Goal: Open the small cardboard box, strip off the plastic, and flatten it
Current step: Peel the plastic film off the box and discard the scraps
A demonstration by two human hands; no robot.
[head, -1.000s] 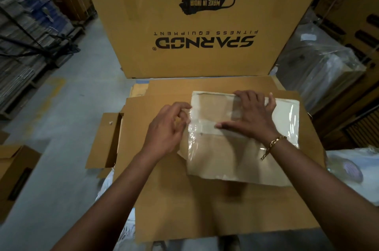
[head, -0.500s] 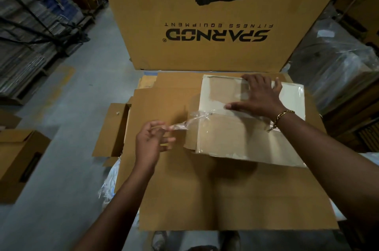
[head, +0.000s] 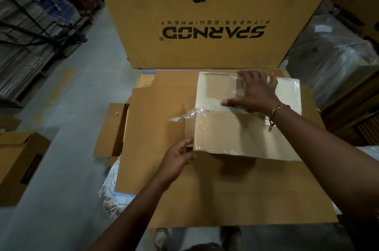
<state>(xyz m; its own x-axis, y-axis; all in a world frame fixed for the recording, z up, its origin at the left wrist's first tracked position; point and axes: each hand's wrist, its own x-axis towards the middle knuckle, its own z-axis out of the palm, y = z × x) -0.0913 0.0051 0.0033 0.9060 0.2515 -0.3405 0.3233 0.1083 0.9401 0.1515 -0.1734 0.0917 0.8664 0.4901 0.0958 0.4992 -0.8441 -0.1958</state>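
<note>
The box point(head: 235, 127) lies on flattened cardboard point(head: 205, 189), its plastic point(head: 190, 112) loose at the left side. The right hand point(head: 255, 93) presses flat on top, fingers spread. The left hand point(head: 178, 156) pinches the near-left corner

Warehouse: stacked flattened cartons point(head: 30, 31), large shipping box point(head: 215, 15).

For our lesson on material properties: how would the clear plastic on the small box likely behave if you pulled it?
The plastic is probably floppy and light: its loose end is bunched and wrinkled beside the box. It looks thin, so it may stretch or tear. Its glossy sheen suggests it is slippery, perhaps why the right hand presses the box down.
</note>
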